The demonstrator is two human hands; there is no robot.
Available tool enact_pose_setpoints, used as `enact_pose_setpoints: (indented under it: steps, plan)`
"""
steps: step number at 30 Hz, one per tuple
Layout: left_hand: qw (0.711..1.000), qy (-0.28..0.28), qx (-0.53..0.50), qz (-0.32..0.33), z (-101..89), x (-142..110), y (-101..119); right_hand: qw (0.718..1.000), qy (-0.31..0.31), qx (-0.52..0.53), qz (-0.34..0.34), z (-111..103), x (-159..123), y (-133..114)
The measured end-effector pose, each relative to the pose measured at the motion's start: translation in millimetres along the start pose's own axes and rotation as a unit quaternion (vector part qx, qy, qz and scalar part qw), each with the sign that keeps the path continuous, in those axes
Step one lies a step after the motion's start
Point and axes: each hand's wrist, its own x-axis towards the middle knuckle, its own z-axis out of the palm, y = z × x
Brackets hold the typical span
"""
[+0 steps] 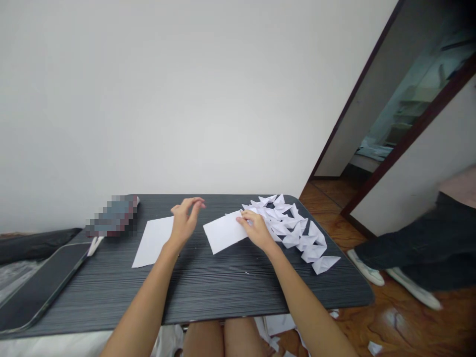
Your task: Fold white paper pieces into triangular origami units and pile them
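My right hand (256,228) pinches the upper right part of a white rectangular sheet of paper (223,233), with the thumb on top. It is held at a slant over the middle of the dark table. My left hand (187,216) is raised to the left of that sheet, fingers bent and parted from the thumb, holding nothing. Partly behind the left wrist lies another white sheet of paper (150,244) on the tabletop. Just beyond my right hand is a pile of folded white paper boats (293,225), several of them overlapping.
The dark table (219,292) stands against a white wall. At its left are a blurred-out device (113,218) and a dark phone-like slab (44,285). A person's legs (416,248) are at the right. Paper scraps (374,348) lie on the wooden floor.
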Motion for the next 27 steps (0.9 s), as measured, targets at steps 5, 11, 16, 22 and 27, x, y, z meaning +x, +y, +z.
enact_pose_setpoints:
  steps: [5,11,16,22,27]
  plan:
    - [0.96,-0.239,-0.142,0.025,12.3,-8.9,10.9,0.999,0.003,0.037,0.013,5.1,-0.7,-3.4]
    - [0.939,-0.122,-0.282,-0.153,26.4,-14.9,9.9,0.958,0.018,0.251,0.14,4.1,2.6,-2.5]
    - [0.931,-0.106,-0.307,-0.168,26.7,-15.3,12.2,0.961,-0.008,0.241,0.134,7.2,-0.9,-3.6]
    - [0.897,-0.115,-0.376,-0.202,27.3,-14.2,11.7,0.971,-0.002,0.227,0.071,2.1,-1.7,-6.2]
    - [0.839,-0.189,-0.448,-0.244,26.9,-14.6,13.5,0.989,0.005,0.147,0.011,-2.0,-0.8,-2.3]
